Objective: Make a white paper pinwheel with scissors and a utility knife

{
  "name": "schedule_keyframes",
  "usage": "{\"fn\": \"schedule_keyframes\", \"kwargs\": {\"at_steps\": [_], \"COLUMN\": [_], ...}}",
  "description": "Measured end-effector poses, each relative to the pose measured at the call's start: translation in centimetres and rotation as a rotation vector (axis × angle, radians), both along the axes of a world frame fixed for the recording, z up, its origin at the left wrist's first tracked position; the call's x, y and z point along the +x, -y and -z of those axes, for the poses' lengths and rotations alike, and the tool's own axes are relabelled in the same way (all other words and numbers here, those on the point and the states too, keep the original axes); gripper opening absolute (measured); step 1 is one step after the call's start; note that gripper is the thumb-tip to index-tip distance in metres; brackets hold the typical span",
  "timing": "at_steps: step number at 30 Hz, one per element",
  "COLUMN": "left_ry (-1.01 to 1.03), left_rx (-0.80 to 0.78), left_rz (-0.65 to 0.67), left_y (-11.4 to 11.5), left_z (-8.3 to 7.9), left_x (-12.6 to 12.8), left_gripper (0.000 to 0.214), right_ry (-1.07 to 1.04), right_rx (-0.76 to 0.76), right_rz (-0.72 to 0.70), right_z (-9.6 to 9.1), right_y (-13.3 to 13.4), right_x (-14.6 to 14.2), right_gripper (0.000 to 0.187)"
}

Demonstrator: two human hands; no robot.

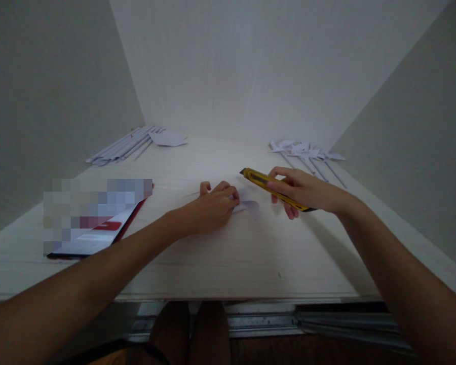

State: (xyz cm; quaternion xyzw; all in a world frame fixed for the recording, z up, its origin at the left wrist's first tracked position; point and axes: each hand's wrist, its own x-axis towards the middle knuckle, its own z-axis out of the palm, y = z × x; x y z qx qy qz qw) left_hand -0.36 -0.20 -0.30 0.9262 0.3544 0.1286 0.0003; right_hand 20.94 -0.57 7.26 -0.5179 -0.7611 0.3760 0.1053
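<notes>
White paper (249,206) lies mid on the table (228,263), thin, light, probably slippery; left hand (213,205) pins it down with bent fingers. Right hand (307,191) grips a yellow knife (264,183) by the handle.

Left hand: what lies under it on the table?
A small white paper pokes out to the right from under the left hand, lying on the table. How far the paper extends beneath the palm, and whether anything else is there, is covered.
</notes>
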Motion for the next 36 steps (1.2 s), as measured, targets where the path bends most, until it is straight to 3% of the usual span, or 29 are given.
{"fn": "schedule_keyframes", "kwargs": {"at_steps": [6, 18, 36], "left_ry": [0.004, -0.031, -0.024], "left_rx": [0.025, 0.024, 0.022], "left_rz": [-0.008, -0.012, -0.02], "left_y": [0.1, 0.3, 0.3], "left_z": [0.2, 0.0, 0.0], "left_x": [0.0, 0.1, 0.2], "left_gripper": [0.03, 0.035, 0.034], "right_ry": [0.197, 0.304, 0.513], "right_rx": [-0.11, -0.091, -0.01], "right_rz": [-0.016, -0.04, -0.012], "right_z": [-1.0, 0.2, -0.3], "right_y": [2.3, 1.1, 1.9], "right_x": [0.6, -0.1, -2.2], "right_gripper": [0.038, 0.043, 0.044]}}
